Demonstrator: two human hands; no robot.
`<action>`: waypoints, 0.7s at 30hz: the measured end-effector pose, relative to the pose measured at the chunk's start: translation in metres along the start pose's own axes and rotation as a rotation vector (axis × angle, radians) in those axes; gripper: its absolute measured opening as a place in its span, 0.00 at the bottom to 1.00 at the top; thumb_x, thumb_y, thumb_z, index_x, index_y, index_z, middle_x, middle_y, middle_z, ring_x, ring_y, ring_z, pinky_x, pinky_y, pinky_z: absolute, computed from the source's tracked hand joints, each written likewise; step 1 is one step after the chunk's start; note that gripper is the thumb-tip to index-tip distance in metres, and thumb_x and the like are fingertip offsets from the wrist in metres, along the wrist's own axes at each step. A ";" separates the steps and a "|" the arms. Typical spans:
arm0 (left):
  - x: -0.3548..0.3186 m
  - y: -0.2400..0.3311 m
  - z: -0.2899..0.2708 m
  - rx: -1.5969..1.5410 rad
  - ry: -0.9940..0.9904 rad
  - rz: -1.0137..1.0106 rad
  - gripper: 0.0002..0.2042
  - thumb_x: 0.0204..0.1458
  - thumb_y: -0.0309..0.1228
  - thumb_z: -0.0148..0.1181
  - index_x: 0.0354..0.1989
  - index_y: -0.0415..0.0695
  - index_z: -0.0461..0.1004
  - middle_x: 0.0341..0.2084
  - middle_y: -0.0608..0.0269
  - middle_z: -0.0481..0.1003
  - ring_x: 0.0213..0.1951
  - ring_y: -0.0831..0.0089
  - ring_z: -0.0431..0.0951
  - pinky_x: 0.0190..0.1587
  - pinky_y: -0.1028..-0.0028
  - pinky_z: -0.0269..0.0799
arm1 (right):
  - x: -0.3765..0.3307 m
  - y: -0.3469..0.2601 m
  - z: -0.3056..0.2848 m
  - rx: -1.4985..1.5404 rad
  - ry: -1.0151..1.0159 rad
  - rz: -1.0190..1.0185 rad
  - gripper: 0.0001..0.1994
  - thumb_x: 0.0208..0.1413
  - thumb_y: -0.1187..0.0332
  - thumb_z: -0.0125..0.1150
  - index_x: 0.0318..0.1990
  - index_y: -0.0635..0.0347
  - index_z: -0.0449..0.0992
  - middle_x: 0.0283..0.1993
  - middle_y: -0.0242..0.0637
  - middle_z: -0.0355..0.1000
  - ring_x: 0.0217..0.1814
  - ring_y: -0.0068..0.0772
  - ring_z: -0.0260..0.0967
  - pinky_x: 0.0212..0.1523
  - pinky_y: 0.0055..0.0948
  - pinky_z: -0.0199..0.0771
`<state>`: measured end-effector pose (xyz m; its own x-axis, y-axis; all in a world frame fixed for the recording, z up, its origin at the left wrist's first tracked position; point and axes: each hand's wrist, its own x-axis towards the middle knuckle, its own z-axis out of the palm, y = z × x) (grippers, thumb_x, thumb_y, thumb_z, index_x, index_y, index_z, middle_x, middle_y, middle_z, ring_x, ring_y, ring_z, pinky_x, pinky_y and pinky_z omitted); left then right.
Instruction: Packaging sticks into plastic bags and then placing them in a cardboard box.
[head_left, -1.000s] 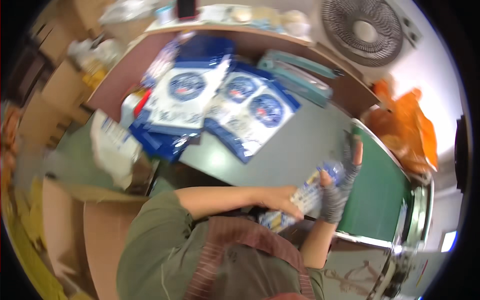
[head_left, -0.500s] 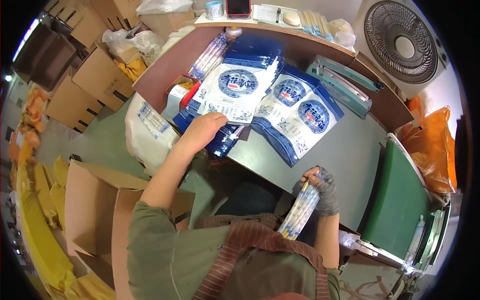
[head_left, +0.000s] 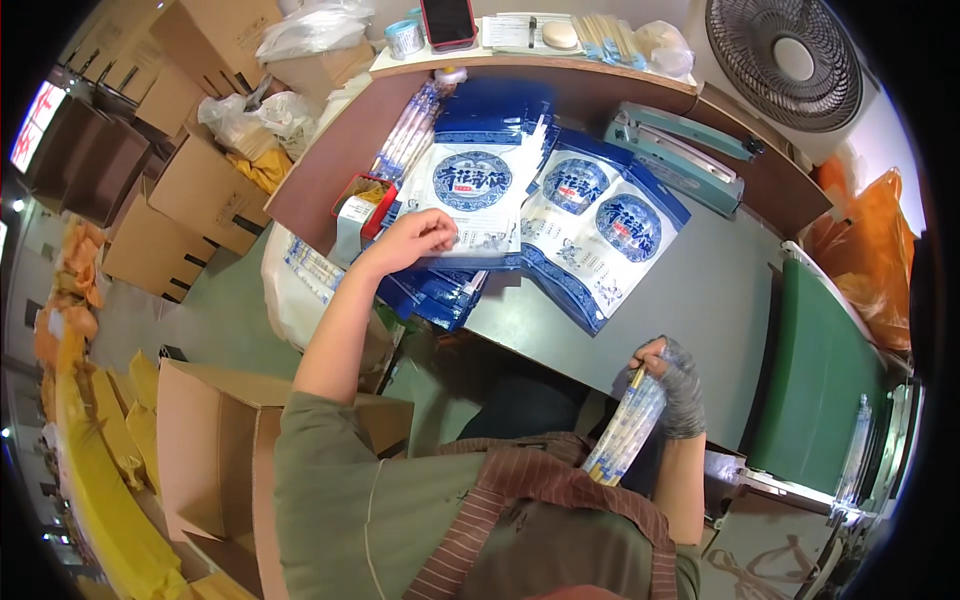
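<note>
My left hand [head_left: 424,238], fingers curled in and nothing visible in them, rests over the lower left of a white and blue printed pouch [head_left: 470,180] that tops a stack on the table. Beside it on the right lie more such pouches [head_left: 610,215], overlapping. My right hand [head_left: 675,375], wrapped in grey film over palm and wrist, is closed round the upper end of a clear-wrapped bundle of blue and white patterned chopsticks [head_left: 627,428]. The bundle hangs slanting down in front of my apron, off the table's near edge.
A teal sealing device [head_left: 680,160] stands at the table's back right, and a green conveyor belt [head_left: 815,370] lies to the right. More bundles [head_left: 408,130] lean behind the red container [head_left: 370,200]. An open carton [head_left: 215,440] sits at my left; a fan [head_left: 790,60] stands far right.
My left hand has gone from the top pouch's lower edge onto its face, and that pouch now lies straighter. The right hand still holds the chopsticks. The whole view has shifted slightly.
</note>
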<state>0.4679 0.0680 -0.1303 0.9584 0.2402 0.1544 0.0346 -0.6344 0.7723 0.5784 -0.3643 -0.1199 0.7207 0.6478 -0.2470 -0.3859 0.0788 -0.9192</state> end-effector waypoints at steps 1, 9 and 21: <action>-0.005 0.006 -0.001 -0.217 -0.091 -0.090 0.08 0.58 0.30 0.54 0.40 0.38 0.72 0.30 0.60 0.74 0.33 0.73 0.73 0.40 0.74 0.69 | -0.001 0.001 -0.002 0.015 -0.010 -0.008 0.09 0.47 0.68 0.62 0.33 0.64 0.75 0.31 0.40 0.75 0.30 0.29 0.72 0.34 0.27 0.74; -0.046 0.033 0.014 0.408 0.024 0.280 0.10 0.49 0.26 0.62 0.39 0.39 0.74 0.33 0.58 0.75 0.36 0.59 0.77 0.41 0.71 0.71 | -0.009 -0.002 -0.005 0.052 -0.027 -0.019 0.09 0.48 0.68 0.62 0.33 0.64 0.74 0.31 0.41 0.74 0.28 0.31 0.72 0.32 0.29 0.76; -0.012 0.014 0.013 -0.081 -0.156 -0.104 0.08 0.48 0.24 0.65 0.34 0.41 0.71 0.22 0.73 0.67 0.26 0.83 0.65 0.31 0.80 0.63 | -0.021 0.001 -0.007 0.027 -0.010 -0.049 0.10 0.45 0.66 0.63 0.32 0.62 0.74 0.30 0.39 0.74 0.30 0.28 0.70 0.33 0.26 0.73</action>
<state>0.4606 0.0470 -0.1297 0.9833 0.1806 -0.0212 0.1188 -0.5494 0.8271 0.5666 -0.3829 -0.1180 0.7334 0.6500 -0.1992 -0.3661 0.1307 -0.9213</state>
